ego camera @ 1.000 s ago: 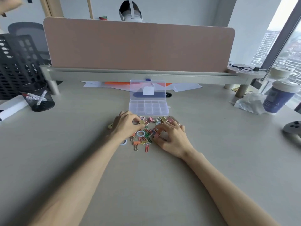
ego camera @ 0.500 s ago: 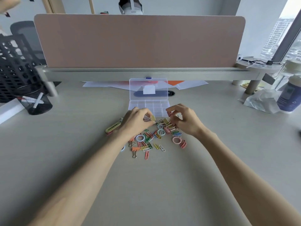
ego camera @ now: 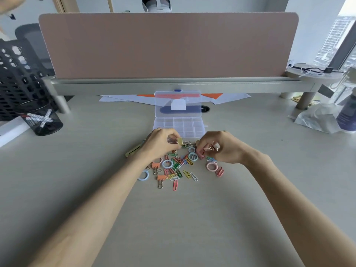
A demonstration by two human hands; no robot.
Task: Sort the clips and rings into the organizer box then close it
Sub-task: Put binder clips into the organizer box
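Organizer box (ego camera: 179, 126), long axis left-right, lid upright, opening toward the person.

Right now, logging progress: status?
Left hand pinching yellow binder clip; right hand holding pink clips. Organizer box open, compartments look empty. Nothing blocking.

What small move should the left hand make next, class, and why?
Probably carry the yellow binder clip, pinched in the left hand, forward and drop it into a compartment of the organizer box. The lid stands open, the compartments look empty, and the box sits just beyond the hand.
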